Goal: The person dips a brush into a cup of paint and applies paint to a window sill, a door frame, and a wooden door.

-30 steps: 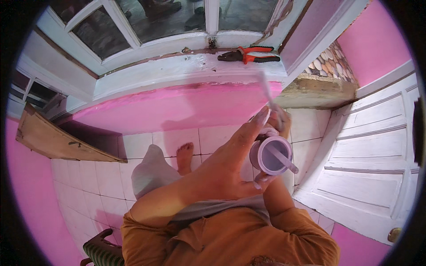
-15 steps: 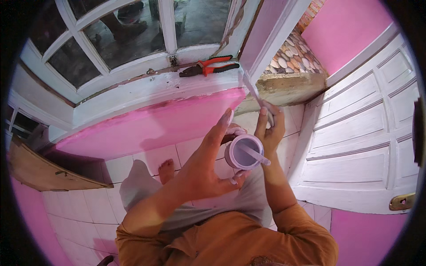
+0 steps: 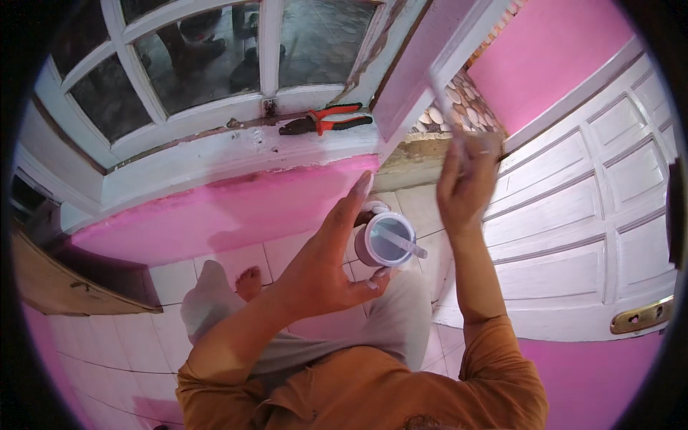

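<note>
My left hand (image 3: 326, 261) is wrapped round a small pale cup (image 3: 364, 247) held upright over my lap, with white smears on the thumb and fingers. Greyish liquid shows inside the cup, and a flat pale stick (image 3: 410, 245) leans across it, its end over the rim. My right hand (image 3: 469, 179) is raised right of the cup, closed on a long thin light-coloured tool (image 3: 446, 100). Motion smears the tool; its kind is unclear. Its upper end lies in front of the white door frame (image 3: 412, 107), and I cannot tell whether they touch.
Red-and-black pliers (image 3: 326, 120) lie on the white sill (image 3: 215, 154) under the paned window (image 3: 201, 64). A white panelled door (image 3: 552, 229) stands at the right. Ahead are a pink wall strip (image 3: 215, 204) and a step with pebble-patterned facing (image 3: 476, 104). A brown wooden panel (image 3: 79, 276) is at the left.
My right hand has moved up and right, away from the cup, carrying the thin tool toward the door frame. My left hand still holds the cup in nearly the same place.
</note>
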The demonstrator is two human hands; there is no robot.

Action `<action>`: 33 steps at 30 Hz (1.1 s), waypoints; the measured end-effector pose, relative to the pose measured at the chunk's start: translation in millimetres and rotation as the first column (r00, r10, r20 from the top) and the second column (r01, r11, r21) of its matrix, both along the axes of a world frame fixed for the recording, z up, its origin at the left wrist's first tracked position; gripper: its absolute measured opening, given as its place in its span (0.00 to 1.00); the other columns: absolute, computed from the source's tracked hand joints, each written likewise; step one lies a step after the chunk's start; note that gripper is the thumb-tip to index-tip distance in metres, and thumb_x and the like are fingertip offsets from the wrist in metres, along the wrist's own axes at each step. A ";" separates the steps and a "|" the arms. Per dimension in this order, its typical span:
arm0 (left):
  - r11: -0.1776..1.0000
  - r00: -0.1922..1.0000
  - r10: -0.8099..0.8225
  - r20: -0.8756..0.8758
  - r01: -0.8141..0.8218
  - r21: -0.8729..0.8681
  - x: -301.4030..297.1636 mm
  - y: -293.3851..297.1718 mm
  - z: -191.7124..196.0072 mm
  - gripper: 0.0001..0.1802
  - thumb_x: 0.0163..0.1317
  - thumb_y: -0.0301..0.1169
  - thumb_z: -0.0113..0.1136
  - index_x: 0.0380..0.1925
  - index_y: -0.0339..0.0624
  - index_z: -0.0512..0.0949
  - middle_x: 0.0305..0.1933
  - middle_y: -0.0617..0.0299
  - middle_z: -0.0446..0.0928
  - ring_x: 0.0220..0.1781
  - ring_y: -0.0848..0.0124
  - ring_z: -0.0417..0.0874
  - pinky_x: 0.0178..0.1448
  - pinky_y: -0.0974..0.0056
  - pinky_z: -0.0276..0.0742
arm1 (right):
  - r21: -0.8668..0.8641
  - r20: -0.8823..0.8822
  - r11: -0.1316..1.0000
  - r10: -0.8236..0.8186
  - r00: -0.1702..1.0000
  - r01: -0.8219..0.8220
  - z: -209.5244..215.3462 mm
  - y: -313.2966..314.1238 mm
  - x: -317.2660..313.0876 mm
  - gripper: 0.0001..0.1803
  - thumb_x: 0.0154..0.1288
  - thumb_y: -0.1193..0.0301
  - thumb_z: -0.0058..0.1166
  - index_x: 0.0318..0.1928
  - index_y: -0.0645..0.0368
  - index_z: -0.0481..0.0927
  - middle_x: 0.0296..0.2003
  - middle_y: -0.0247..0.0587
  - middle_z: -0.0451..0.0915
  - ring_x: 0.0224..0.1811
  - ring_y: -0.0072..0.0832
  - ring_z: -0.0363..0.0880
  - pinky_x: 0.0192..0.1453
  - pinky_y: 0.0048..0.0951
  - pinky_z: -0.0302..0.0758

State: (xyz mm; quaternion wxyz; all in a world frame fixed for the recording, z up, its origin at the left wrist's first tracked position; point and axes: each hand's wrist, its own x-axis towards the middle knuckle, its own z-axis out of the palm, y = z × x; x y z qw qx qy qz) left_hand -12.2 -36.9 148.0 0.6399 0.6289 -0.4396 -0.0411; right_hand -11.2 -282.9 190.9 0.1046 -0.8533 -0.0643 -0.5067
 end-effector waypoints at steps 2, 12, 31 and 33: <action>1.000 1.000 -0.020 -0.010 0.020 0.020 0.6 -0.5 2.0 0.64 0.52 0.23 0.73 0.81 0.35 0.39 0.70 0.48 0.66 0.71 0.60 0.72 0.78 0.55 0.63 | 0.017 -0.196 0.999 -0.024 0.980 0.028 -38.4 -7.8 -5.9 0.11 0.70 0.74 0.59 0.51 0.63 0.79 0.39 0.54 0.79 0.38 0.51 0.81 0.38 0.44 0.78; 0.996 0.999 -0.004 -0.043 0.008 0.084 3.1 2.7 1.8 0.63 0.52 0.23 0.73 0.81 0.35 0.39 0.68 0.48 0.68 0.71 0.60 0.73 0.78 0.55 0.63 | -0.083 0.039 0.996 -0.018 0.999 0.021 37.8 -6.4 11.8 0.07 0.76 0.78 0.55 0.50 0.66 0.81 0.35 0.45 0.80 0.33 0.25 0.81 0.37 0.26 0.76; 1.000 0.999 0.006 -0.053 -0.004 0.023 9.2 5.9 -1.0 0.61 0.54 0.27 0.72 0.81 0.36 0.41 0.80 0.40 0.55 0.72 0.54 0.72 0.77 0.53 0.66 | -0.032 -0.046 0.999 -0.016 0.999 0.015 122.4 -9.7 9.2 0.05 0.73 0.73 0.59 0.42 0.61 0.79 0.28 0.43 0.78 0.23 0.32 0.78 0.27 0.36 0.74; 1.000 0.998 0.005 -0.060 -0.003 0.024 9.3 3.9 -2.4 0.61 0.54 0.27 0.72 0.81 0.36 0.41 0.80 0.40 0.55 0.72 0.53 0.71 0.77 0.53 0.66 | -0.133 0.126 0.991 0.010 0.992 0.007 152.1 -3.1 9.8 0.04 0.75 0.75 0.56 0.46 0.63 0.81 0.30 0.38 0.80 0.25 0.20 0.77 0.28 0.27 0.72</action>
